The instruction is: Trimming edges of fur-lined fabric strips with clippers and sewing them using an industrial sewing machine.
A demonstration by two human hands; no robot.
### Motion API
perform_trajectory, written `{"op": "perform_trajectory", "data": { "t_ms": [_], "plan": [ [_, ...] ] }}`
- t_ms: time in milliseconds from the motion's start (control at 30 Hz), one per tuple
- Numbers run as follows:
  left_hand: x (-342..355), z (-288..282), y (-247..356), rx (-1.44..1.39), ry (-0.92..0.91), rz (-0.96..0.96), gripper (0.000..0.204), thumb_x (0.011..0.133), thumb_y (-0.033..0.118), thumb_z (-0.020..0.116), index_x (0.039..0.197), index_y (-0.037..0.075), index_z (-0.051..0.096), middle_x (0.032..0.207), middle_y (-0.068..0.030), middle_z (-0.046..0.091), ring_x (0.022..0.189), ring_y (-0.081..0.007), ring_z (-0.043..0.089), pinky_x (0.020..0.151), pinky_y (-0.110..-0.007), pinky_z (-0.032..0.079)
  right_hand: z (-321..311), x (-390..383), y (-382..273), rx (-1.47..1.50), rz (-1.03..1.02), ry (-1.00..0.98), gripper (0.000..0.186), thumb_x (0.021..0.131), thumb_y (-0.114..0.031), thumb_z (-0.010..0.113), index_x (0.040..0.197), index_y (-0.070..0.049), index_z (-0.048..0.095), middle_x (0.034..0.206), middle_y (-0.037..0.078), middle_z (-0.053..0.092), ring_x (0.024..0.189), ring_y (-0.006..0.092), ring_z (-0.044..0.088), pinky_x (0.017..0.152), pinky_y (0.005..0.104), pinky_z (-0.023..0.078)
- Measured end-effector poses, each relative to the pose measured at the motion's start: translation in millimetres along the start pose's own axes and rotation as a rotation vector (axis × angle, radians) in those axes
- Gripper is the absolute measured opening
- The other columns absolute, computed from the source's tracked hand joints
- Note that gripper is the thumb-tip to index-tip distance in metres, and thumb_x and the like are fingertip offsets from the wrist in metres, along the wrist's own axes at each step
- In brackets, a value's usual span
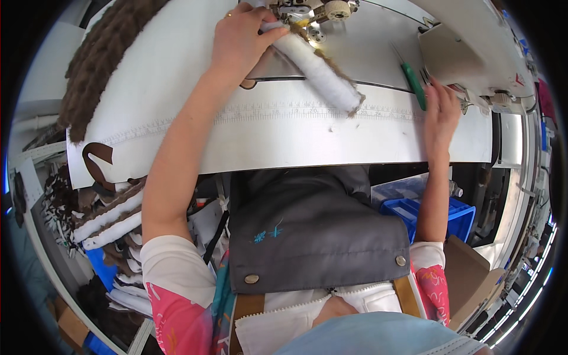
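My left hand (245, 41) is closed on the upper end of a strip (322, 74), white and padded with a brown furry edge, beside the sewing machine's metal parts (316, 10). The strip slants down toward the right, its loose end over the ruler marks on the white table (266, 145). At the right, my right hand (442, 112) has its fingers drawn together next to a green-handled awl (414, 86) with a thin metal shaft. Small metal tips show just beyond those fingers; what they belong to is hidden.
A long brown fur piece (109, 59) lies along the table's left side. The machine's pale body (467, 47) stands at the right. Below the table's left end are heaped fur strips (112, 219). A blue crate (458, 219) sits beneath its right end, near a cardboard box (470, 275).
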State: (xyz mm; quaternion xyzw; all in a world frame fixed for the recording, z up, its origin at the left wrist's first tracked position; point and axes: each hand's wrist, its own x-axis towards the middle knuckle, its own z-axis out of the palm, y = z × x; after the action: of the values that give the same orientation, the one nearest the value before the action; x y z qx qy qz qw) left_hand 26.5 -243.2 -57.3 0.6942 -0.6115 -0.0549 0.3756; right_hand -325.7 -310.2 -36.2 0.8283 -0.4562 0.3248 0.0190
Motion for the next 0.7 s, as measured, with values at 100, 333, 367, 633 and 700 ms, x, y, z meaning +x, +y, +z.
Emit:
{"op": "perform_trajectory", "data": {
  "t_ms": [100,333,367,633,700],
  "plan": [
    [4.3,-2.9,-0.1,-0.097,-0.069,-0.063,0.036,0.071,0.03,0.072,0.091,0.001,0.065,0.078,-0.007,0.057,0.073,-0.0178,0.056,0.069,-0.028,0.046,-16.6,-16.5,47.8,0.008,0.079,-0.131,0.025,0.087,-0.017,0.055,0.108,-0.004,0.061,0.105,0.012,0.059,0.101,0.0291,0.051,0.09,0.036,0.039],
    [1.0,-3.0,9.9,-0.1,-0.059,-0.093,0.03,0.068,0.028,0.069,0.085,0.004,0.066,0.081,-0.0106,0.062,0.075,-0.0232,0.06,0.068,-0.033,0.048,-50.6,-30.0,62.6,-0.351,-0.056,-0.292,0.022,0.084,-0.007,0.054,0.106,-0.003,0.058,0.096,0.015,0.061,0.084,0.0331,0.057,0.08,0.0396,0.044],
    [-1.9,-0.8,9.4,-0.074,-0.03,-0.116,0.029,0.068,0.027,0.07,0.085,0.004,0.066,0.079,-0.0101,0.062,0.073,-0.0223,0.06,0.067,-0.032,0.048,-62.2,-28.5,49.4,-0.434,0.003,-0.335,0.02,0.085,-0.006,0.052,0.105,-0.004,0.057,0.09,0.015,0.061,0.079,0.0321,0.057,0.076,0.0392,0.044],
    [5.1,-7.0,5.0,-0.269,-0.127,-0.207,0.029,0.071,0.019,0.072,0.088,-0.002,0.063,0.068,-0.0012,0.055,0.062,-0.0096,0.05,0.057,-0.023,0.042,-32.6,6.0,-128.6,0.354,-0.186,-0.311,0.022,0.083,-0.009,0.058,0.105,-0.005,0.055,0.083,0.011,0.061,0.068,0.0289,0.059,0.06,0.0359,0.047],
    [6.6,-9.9,7.9,-0.217,-0.128,-0.2,0.03,0.071,0.02,0.072,0.089,-0.002,0.063,0.068,-0.0013,0.054,0.062,-0.0095,0.05,0.056,-0.023,0.042,9.1,27.5,-145.6,0.275,-0.263,-0.256,0.019,0.084,-0.013,0.058,0.1,-0.005,0.052,0.081,0.011,0.061,0.066,0.0303,0.06,0.054,0.038,0.047]
  ]
}}
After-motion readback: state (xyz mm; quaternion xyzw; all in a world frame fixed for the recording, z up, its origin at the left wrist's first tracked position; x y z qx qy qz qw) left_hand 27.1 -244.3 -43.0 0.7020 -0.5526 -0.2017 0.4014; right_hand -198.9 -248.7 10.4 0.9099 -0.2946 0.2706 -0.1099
